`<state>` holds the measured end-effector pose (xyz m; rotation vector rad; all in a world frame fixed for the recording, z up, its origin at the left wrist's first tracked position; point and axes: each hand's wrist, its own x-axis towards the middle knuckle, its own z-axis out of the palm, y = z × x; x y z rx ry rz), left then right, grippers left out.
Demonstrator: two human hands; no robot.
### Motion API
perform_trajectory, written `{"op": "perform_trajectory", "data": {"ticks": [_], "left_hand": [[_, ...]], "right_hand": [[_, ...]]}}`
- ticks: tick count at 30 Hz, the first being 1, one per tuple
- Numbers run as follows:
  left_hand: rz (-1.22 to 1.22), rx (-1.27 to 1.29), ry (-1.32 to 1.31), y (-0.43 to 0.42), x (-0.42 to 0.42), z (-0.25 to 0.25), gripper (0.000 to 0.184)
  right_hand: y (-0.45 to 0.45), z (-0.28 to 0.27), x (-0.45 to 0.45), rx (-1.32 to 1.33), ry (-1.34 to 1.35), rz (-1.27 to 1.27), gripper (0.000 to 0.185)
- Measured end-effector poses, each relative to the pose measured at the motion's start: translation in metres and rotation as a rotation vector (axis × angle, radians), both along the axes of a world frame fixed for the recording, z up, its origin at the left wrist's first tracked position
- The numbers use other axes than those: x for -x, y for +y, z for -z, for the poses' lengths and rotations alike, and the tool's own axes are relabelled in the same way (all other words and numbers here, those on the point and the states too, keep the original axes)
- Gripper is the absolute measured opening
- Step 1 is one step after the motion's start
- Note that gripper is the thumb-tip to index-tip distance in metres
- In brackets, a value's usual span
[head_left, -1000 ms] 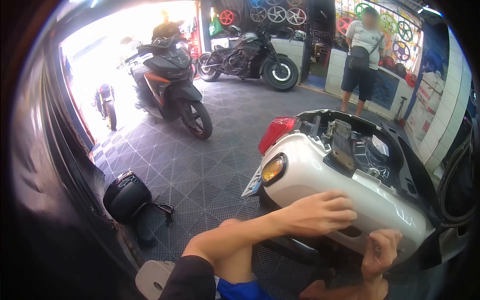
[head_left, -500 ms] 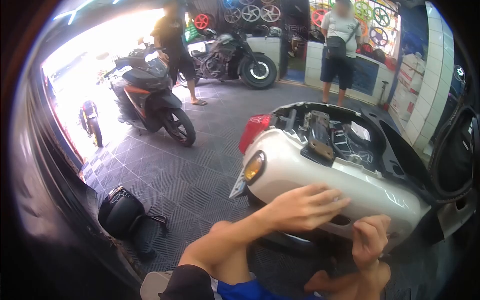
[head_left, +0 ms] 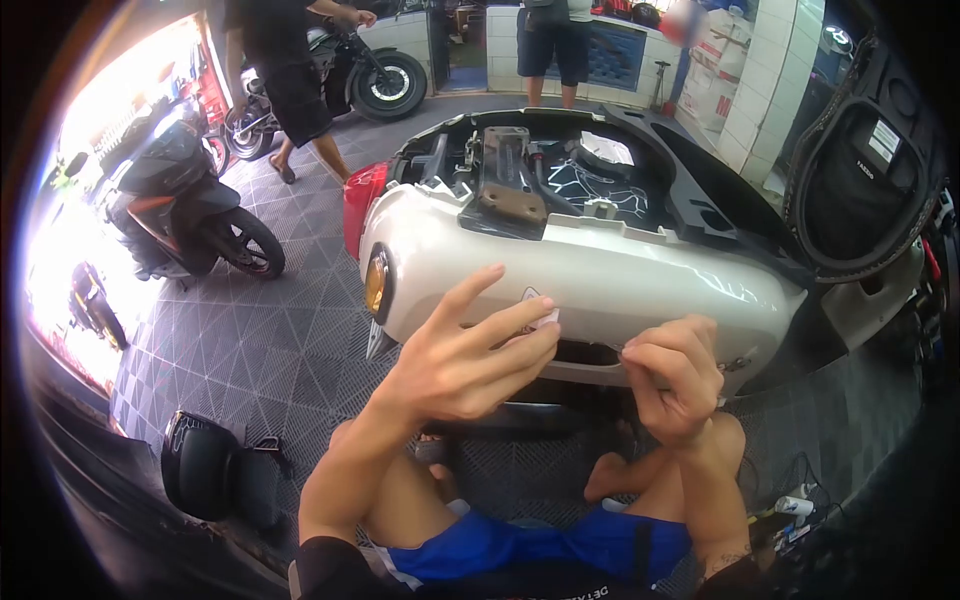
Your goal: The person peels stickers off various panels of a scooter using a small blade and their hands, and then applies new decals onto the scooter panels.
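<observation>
A white scooter body [head_left: 640, 270] lies across the view before me, its top bay uncovered, a red tail light [head_left: 364, 208] and an amber indicator [head_left: 376, 284] at its left end. In front of the side panel my left hand [head_left: 465, 355] has its fingers spread, with a small whitish piece [head_left: 546, 317] at the fingertips. To the right, my right hand [head_left: 678, 375] is pinched near the dark slot [head_left: 575, 352] in the panel; what it pinches is too small to name.
An opened seat [head_left: 862, 175] stands at the right. A dark scooter [head_left: 190, 200] and a black motorcycle [head_left: 385, 85] stand behind, near one person walking [head_left: 285, 80] and another standing [head_left: 553, 50]. A black part [head_left: 200, 470] lies at the lower left; small items [head_left: 795, 506] lie lower right.
The view has swung right and down, showing my legs and the raised seat. My left hand's fingers have spread. The person in black has walked forward past the dark scooter.
</observation>
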<state>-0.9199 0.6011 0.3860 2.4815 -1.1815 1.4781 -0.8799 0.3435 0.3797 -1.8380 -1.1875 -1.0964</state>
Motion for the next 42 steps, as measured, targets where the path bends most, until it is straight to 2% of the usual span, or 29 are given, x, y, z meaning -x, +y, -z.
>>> {"op": "perform_trajectory", "data": {"ticks": [17,20,23,26,27,30,34,37,40,42], "left_hand": [[-0.06,0.053,0.012,0.018,0.022,0.001,0.018],[-0.021,0.064,0.115,0.024,0.018,-0.004,0.018],[0.045,0.317,0.32,0.014,0.015,0.004,0.033],[-0.009,0.51,0.359,-0.006,0.019,0.011,0.039],[-0.037,0.561,0.34,-0.012,0.019,0.014,0.034],[-0.072,0.631,0.259,-0.021,0.009,0.028,0.028],[0.015,0.765,0.2,-0.025,0.003,0.025,0.041],[0.036,0.868,0.329,-0.025,0.007,0.033,0.052],[-0.056,0.789,0.339,-0.022,0.01,0.027,0.054],[-0.032,0.819,0.46,-0.018,0.012,0.018,0.051]], "right_hand": [[0.01,0.001,0.0,0.012,-0.013,0.005,0.02],[0.009,0.001,0.0,0.012,-0.011,0.008,0.02],[0.007,0.004,0.001,0.017,-0.01,0.019,0.02],[0.007,0.005,0.002,0.032,-0.01,0.019,0.02],[0.006,0.004,0.003,0.038,-0.01,0.022,0.02],[0.007,0.003,0.006,0.038,-0.01,0.02,0.021],[0.008,0.003,0.006,0.046,-0.012,0.011,0.022],[0.01,0.004,0.005,0.045,-0.021,0.014,0.022],[0.013,0.003,0.004,0.038,-0.029,0.014,0.022],[0.014,0.003,0.002,0.038,-0.045,0.018,0.021]]}}
